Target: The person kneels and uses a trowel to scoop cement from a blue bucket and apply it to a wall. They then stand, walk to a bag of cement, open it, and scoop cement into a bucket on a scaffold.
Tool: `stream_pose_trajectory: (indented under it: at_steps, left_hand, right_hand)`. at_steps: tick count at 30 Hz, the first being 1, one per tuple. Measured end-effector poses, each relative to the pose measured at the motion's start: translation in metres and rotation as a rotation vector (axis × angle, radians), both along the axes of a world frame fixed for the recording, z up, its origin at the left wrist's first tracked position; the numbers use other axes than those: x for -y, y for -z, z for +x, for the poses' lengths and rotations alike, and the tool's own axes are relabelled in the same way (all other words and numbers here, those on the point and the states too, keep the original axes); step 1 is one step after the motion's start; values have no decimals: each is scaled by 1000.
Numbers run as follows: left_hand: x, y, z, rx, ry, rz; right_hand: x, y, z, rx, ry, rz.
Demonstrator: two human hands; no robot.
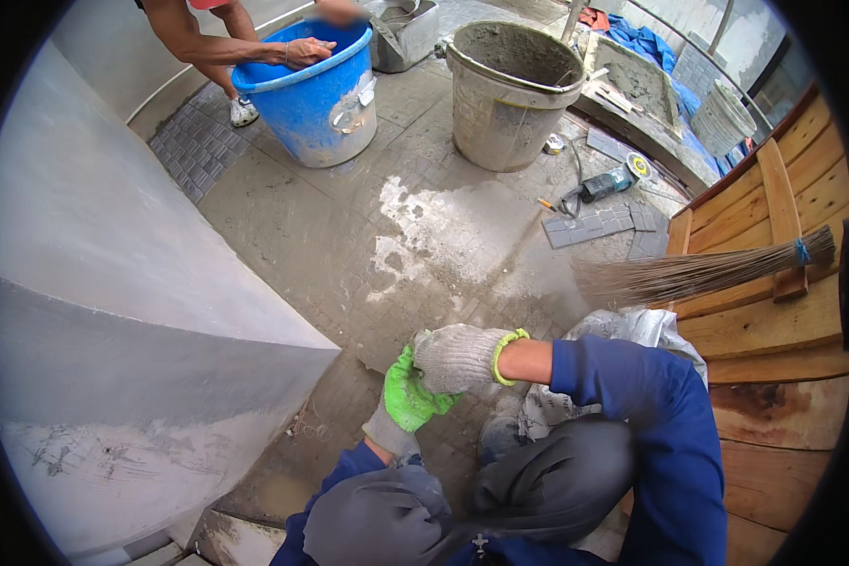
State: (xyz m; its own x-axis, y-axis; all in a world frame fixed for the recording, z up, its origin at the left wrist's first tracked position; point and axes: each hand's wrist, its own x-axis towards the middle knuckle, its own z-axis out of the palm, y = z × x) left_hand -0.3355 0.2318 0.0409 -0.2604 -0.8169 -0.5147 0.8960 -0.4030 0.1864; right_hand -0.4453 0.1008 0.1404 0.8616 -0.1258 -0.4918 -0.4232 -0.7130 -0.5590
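Note:
My left hand (412, 394), in a work glove with a bright green coating and grey knit cuff, is pressed against my right hand (457, 358). The right glove shows its grey knit back and a yellow-green cuff edge. Both hands are closed together above the dirty tiled floor (330, 226), in front of my bent knees. The right fingers lie over the left ones, so whatever is between them is hidden. Beside my right forearm lies a crumpled white sack (665, 332).
A person's arms (302, 52) reach into a blue tub (302, 118). A grey cement-caked bucket (505, 118), an angle grinder (608, 182) and mosaic tile sheets (599, 226) stand or lie ahead. A stick broom (707, 274) crosses wooden planks (774, 330) at right; a grey wall (141, 311) rises left.

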Motion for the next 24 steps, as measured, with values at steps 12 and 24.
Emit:
stream_pose_trajectory:
  at_steps: [12, 24]
  left_hand:
    - [11, 39, 37, 817, 452, -40]
    - [16, 11, 45, 1507, 636, -125]
  right_hand:
    - [-111, -174, -89, 283, 179, -392]
    - [-126, -134, -110, 241, 455, -366]
